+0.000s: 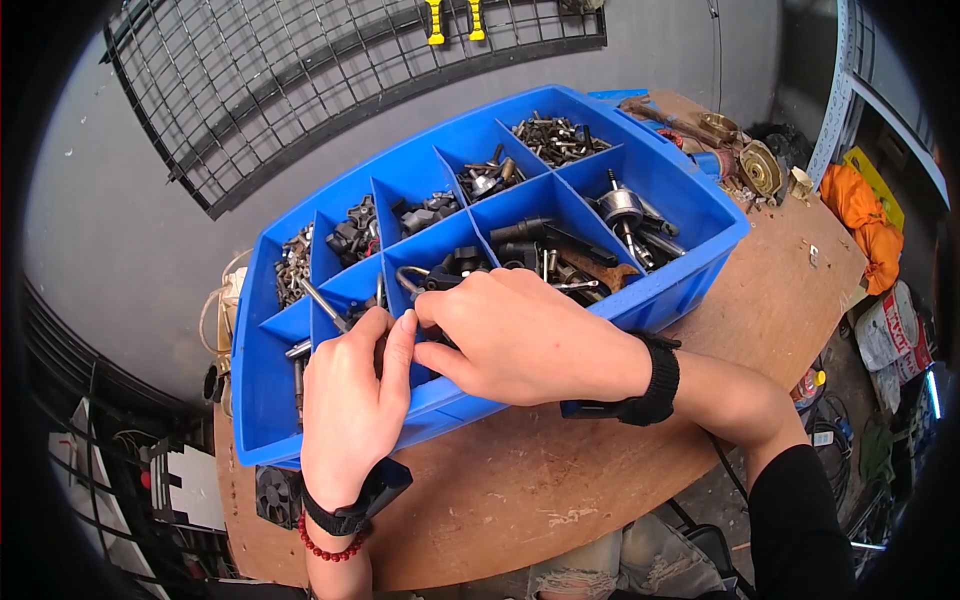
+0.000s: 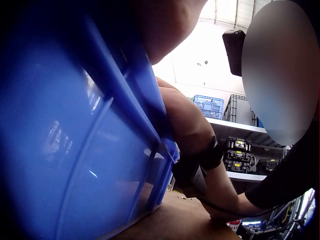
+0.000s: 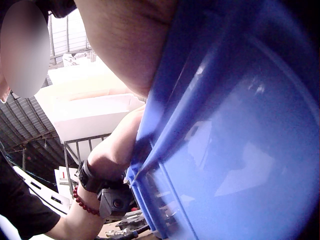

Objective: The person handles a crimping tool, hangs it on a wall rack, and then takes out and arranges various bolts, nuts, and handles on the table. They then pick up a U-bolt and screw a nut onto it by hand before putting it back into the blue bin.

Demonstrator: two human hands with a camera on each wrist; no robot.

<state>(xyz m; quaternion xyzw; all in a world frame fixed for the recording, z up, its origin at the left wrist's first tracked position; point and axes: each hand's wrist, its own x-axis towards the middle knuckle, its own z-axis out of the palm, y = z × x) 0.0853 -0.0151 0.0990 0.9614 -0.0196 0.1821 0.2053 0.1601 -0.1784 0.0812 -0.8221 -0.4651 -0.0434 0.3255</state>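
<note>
Both hands meet at frame centre over the blue tray (image 1: 690,270)'s near compartment, left hand (image 1: 350,400) and right hand (image 1: 520,340) fingers curled inside (contents hidden).

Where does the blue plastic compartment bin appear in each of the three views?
Head: the blue plastic compartment bin fills the centre, on the wooden table.
Left wrist: its outer wall fills the left half.
Right wrist: its wall fills the right half.
Shared landmark: the bin's front rim.

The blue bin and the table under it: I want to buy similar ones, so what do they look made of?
The blue bin looks like moulded plastic: glossy, uniform colour, with thin moulded dividers. The table looks like wood or plywood: brown, matt, with grain, scuffs and pale stains. The exact board type cannot be told.
</note>
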